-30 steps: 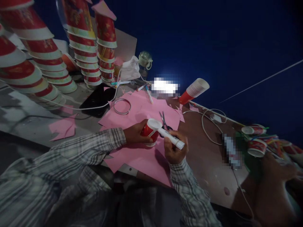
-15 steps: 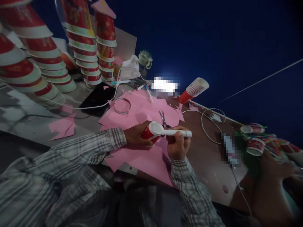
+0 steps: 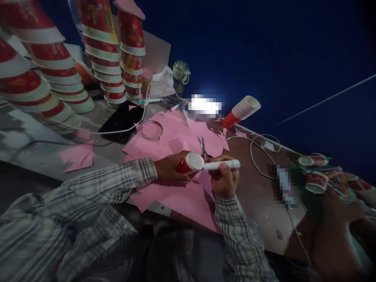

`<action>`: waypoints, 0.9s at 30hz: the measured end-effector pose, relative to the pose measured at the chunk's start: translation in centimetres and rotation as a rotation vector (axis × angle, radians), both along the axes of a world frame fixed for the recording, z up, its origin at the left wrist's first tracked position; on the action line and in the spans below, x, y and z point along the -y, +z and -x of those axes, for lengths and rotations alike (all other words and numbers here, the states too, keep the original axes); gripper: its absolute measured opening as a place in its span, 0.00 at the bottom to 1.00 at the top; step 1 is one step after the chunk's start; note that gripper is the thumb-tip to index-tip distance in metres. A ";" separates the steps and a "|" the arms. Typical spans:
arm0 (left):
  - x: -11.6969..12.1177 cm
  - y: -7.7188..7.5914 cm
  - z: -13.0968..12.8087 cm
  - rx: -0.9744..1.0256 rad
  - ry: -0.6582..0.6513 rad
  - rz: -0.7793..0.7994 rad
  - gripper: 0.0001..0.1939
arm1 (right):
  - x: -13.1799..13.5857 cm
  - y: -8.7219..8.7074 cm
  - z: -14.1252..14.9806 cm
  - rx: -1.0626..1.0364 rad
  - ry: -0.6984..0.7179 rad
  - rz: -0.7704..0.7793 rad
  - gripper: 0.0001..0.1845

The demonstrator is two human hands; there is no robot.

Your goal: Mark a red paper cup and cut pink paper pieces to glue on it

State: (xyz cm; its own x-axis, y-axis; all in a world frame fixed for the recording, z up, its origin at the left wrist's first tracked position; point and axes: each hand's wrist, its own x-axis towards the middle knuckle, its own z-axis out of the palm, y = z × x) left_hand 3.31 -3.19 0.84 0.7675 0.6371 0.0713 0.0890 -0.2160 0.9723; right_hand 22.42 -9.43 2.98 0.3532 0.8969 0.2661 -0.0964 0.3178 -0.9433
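My left hand (image 3: pixel 173 167) is wrapped round a red paper cup (image 3: pixel 184 167), tilted so that its white round end (image 3: pixel 195 160) faces up and to the right. In my right hand (image 3: pixel 225 180) is a thick white marker (image 3: pixel 221 165), held almost level. Its tip end is at the right edge of the cup; whether it touches I cannot tell. Pink paper (image 3: pixel 182 196) lies beneath both hands. Just beyond them are scissors (image 3: pixel 202 145) with the blades spread, their handles partly hidden by my right hand. A grey tape ring (image 3: pixel 152 130) rests on the paper farther left.
Tall stacks of red and white cups (image 3: pixel 113 74) stand at the left. A leaning cup stack (image 3: pixel 242 111) is at the back. Several markers (image 3: pixel 185 115) lie on the paper. White cables (image 3: pixel 251 154) cross the table. A co-worker's arm (image 3: pixel 335 231) is at the right, near more cups (image 3: pixel 316 182).
My right hand and the marker have shifted slightly to the right. The cup in my left hand has moved very little.
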 end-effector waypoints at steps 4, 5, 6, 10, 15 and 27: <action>0.0 0.0 0.0 0.016 -0.003 -0.051 0.37 | 0.2 -0.5 -0.3 0.068 0.074 0.022 0.14; 0.0 -0.1 0.0 0.018 -0.008 -0.062 0.37 | 0.3 -0.6 -0.4 0.091 0.089 0.031 0.14; 0.0 -0.1 0.0 0.020 -0.013 -0.074 0.36 | 0.3 -0.8 -0.5 0.117 0.105 0.034 0.14; 0.0 -0.2 -0.1 0.020 -0.016 -0.107 0.34 | 0.4 -1.3 -0.6 0.217 0.147 -0.004 0.14; -0.3 -0.5 -0.1 0.019 -0.030 -0.125 0.34 | 0.7 -1.1 -0.7 0.258 0.131 -0.055 0.12; 0.3 0.4 -0.1 -0.012 -0.028 0.005 0.36 | 0.1 -0.2 -2.2 0.185 0.103 0.067 0.13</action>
State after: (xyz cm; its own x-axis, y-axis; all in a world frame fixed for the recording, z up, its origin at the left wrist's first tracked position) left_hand 3.38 -3.53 1.21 0.7857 0.6158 0.0589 0.0946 -0.2136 0.9723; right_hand 24.65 -9.56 2.76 0.2092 0.9436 0.2565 0.0515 0.2513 -0.9665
